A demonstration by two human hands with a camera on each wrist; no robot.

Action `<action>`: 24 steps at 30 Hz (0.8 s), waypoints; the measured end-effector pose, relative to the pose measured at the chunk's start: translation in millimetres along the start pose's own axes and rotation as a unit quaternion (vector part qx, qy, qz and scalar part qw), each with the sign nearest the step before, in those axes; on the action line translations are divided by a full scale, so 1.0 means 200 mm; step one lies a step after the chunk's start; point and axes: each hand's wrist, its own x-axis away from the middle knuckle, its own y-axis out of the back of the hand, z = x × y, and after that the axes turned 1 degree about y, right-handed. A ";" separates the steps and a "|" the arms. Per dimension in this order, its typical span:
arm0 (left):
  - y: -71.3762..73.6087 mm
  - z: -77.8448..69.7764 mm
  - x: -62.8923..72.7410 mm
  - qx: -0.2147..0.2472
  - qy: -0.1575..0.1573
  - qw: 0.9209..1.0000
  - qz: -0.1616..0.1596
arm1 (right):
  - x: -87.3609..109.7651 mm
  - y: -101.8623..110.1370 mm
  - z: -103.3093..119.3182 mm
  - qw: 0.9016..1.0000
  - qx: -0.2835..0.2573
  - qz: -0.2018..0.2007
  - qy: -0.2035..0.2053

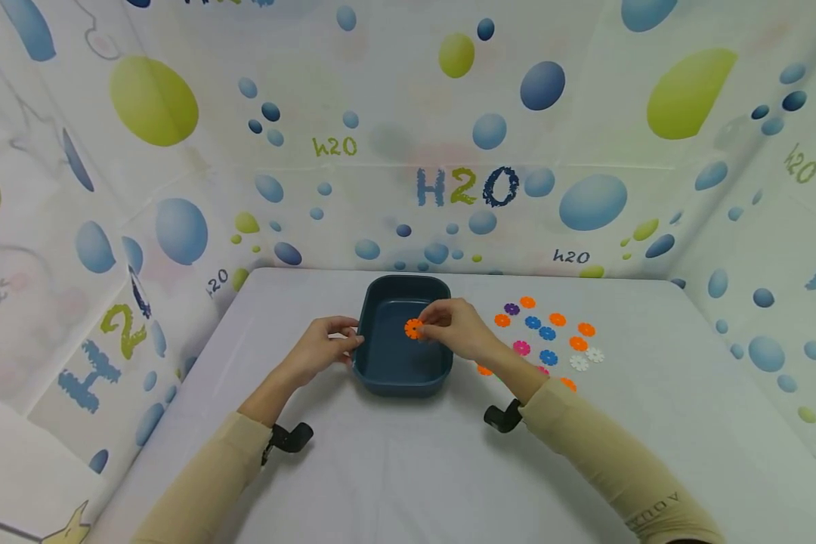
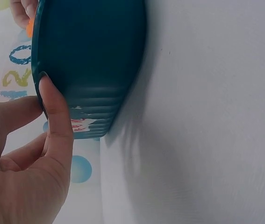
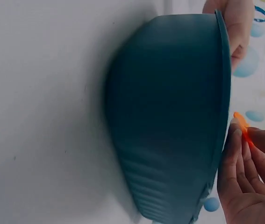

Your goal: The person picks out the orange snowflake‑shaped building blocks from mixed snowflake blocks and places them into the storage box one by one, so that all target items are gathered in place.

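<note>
A dark teal plastic tub (image 1: 401, 378) stands upright on the white table, and its inside bottom is bare where it shows. At its left side my left hand (image 1: 323, 349) pinches the rim; in the left wrist view the left hand (image 2: 34, 154) has its thumb and fingers on either side of that edge. Over the tub's right half, my right hand (image 1: 459, 329) pinches an orange notched plastic disc (image 1: 412, 329) between thumb and fingers. The same orange disc (image 3: 244, 128) appears almost edge-on in the right wrist view, just above rim level.
Right of the tub lie several loose notched discs: orange (image 1: 557, 319), blue (image 1: 548, 357), pink (image 1: 520, 347), purple (image 1: 511, 309) and white (image 1: 578, 363). My right forearm partly covers some of them. A patterned cloth (image 1: 394, 174) hangs behind the table.
</note>
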 end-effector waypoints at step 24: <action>0.00 0.00 0.01 -0.002 0.005 1.000 0.003 | -0.18 -0.33 -0.02 0.995 0.063 0.065 -0.038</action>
